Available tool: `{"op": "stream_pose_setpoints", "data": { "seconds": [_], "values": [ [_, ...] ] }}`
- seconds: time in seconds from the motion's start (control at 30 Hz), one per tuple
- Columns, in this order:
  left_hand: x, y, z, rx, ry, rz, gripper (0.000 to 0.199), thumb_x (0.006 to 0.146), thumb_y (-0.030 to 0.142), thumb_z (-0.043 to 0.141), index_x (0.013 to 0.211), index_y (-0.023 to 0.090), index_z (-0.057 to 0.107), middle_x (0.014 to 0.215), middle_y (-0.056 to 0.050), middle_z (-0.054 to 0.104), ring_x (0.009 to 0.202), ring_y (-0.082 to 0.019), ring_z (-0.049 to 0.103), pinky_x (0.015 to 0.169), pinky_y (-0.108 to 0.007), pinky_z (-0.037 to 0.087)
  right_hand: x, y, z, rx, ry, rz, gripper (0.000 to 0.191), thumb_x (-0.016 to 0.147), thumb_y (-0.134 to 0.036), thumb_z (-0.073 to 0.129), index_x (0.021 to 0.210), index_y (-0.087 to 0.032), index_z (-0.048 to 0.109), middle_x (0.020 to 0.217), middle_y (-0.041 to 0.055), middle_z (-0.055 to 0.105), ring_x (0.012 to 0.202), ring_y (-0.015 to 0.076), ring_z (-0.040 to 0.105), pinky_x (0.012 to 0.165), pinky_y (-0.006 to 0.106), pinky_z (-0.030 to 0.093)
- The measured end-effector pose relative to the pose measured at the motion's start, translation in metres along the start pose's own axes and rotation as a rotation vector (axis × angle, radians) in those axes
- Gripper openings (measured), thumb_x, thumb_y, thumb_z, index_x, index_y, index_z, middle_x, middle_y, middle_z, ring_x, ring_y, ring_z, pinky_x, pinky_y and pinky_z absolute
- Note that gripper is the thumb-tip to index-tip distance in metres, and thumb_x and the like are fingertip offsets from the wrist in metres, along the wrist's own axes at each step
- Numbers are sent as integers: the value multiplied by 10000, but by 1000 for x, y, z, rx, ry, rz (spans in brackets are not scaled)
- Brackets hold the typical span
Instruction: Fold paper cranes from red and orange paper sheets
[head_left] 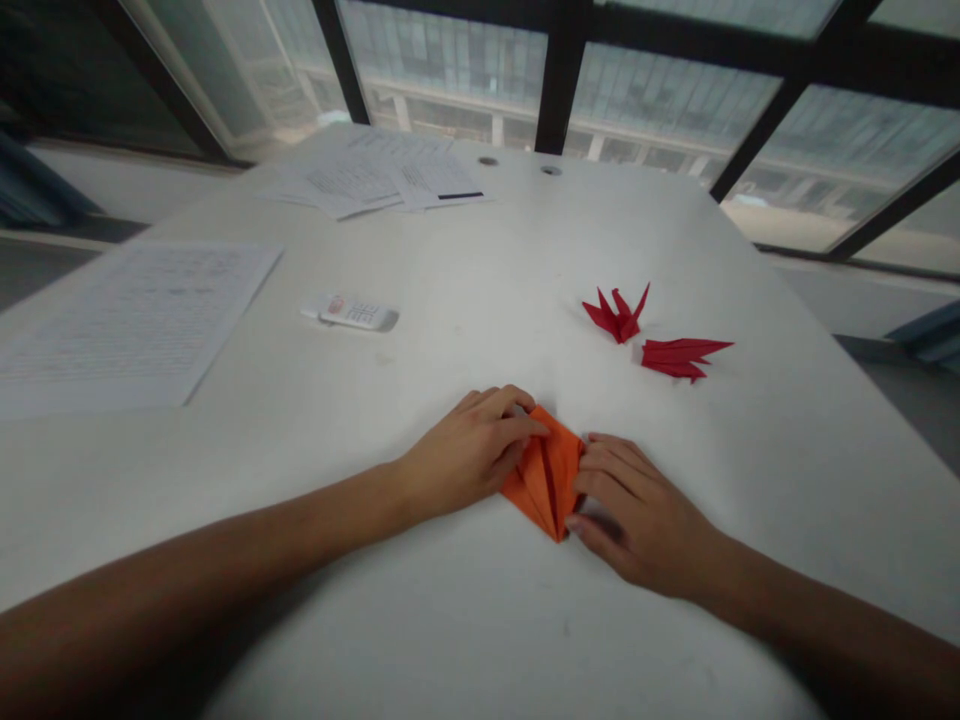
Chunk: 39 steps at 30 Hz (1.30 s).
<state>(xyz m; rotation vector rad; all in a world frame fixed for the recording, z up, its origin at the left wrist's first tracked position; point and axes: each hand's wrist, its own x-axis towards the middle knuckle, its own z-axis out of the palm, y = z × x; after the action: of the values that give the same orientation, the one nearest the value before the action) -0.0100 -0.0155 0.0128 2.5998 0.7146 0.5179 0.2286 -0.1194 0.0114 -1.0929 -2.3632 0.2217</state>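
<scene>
Orange paper [534, 478] in half-curled left grip [469, 448] and right grip [649, 520], white table [450, 620], windows [442, 60]

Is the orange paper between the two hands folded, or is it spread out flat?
Folded: the orange paper shows layered flaps and a dark gap between them, with the left hand and right hand touching it.

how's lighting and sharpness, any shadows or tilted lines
Head view throughout: windows pale and hazy, dark frames slanting; print on the left sheet too soft to read; orange paper slightly soft, its folds visible; shadow on the table below the left forearm.
</scene>
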Motion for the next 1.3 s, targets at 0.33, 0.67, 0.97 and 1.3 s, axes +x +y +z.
{"op": "stream_pose_setpoints", "data": {
  "seconds": [0.33, 0.67, 0.97, 1.3],
  "values": [
    [0, 9, -9, 13, -65, 2, 465, 902, 584, 642, 1215, 241, 661, 1492, -131, 495, 1233, -327, 551, 1089, -557, 441, -6, 6, 4, 22, 91, 123, 335, 946, -174, 610, 1272, -207, 538, 1132, 112, 717, 1152, 282, 651, 1014, 506, 575],
    [1, 7, -17, -95, -130, 3, 195, 766, 171, 661, 956, 216, 666, 1524, -78, 480, 1304, -299, 514, 1136, -503, 391, -6, 6, 5, -71, 78, 91, 399, 947, -229, 646, 1335, -205, 555, 1190, 130, 712, 1148, 302, 652, 1009, 511, 576],
    [-2, 4, -20, -49, -209, 32, 547, 722, 261, 720, 1258, 242, 610, 1575, -127, 398, 1364, -358, 453, 1150, -560, 353, -3, 4, 4, 43, 63, 196, 231, 921, -177, 630, 1136, -222, 562, 1092, 104, 702, 1064, 274, 662, 948, 468, 573],
    [0, 3, -20, -108, -173, 16, 384, 796, 303, 749, 1162, 224, 665, 1574, -129, 409, 1358, -336, 477, 1148, -546, 374, 0, 0, 1, 88, 65, 297, 211, 863, -106, 577, 1023, -224, 510, 959, 67, 666, 904, 236, 660, 845, 400, 570]
  ]
}}
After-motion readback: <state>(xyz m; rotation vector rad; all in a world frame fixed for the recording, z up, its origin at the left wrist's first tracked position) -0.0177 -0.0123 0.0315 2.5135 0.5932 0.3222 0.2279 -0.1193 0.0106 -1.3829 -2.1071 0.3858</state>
